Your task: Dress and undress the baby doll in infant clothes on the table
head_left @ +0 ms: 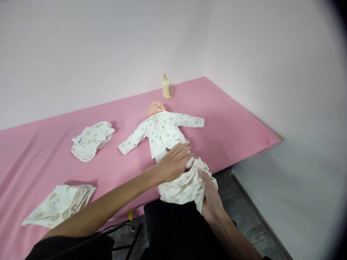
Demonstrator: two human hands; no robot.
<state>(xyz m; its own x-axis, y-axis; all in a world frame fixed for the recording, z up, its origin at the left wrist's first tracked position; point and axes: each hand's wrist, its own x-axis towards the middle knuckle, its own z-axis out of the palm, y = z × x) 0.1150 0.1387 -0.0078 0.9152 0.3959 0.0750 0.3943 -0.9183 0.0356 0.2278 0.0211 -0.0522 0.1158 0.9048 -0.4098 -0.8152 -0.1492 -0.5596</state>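
Head view: doll on its back on pink bed, legs over the near edge. Left hand flat, fingers spread, on its waist. Right hand gripping printed trousers bunched at the legs. Bottle behind the head by the wall. Crumpled garment and folded cloth lie well left. Bed's right end bare; floor beyond.

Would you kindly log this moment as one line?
left hand: on doll waist | right hand: gripping printed trousers | surface: pink mattress
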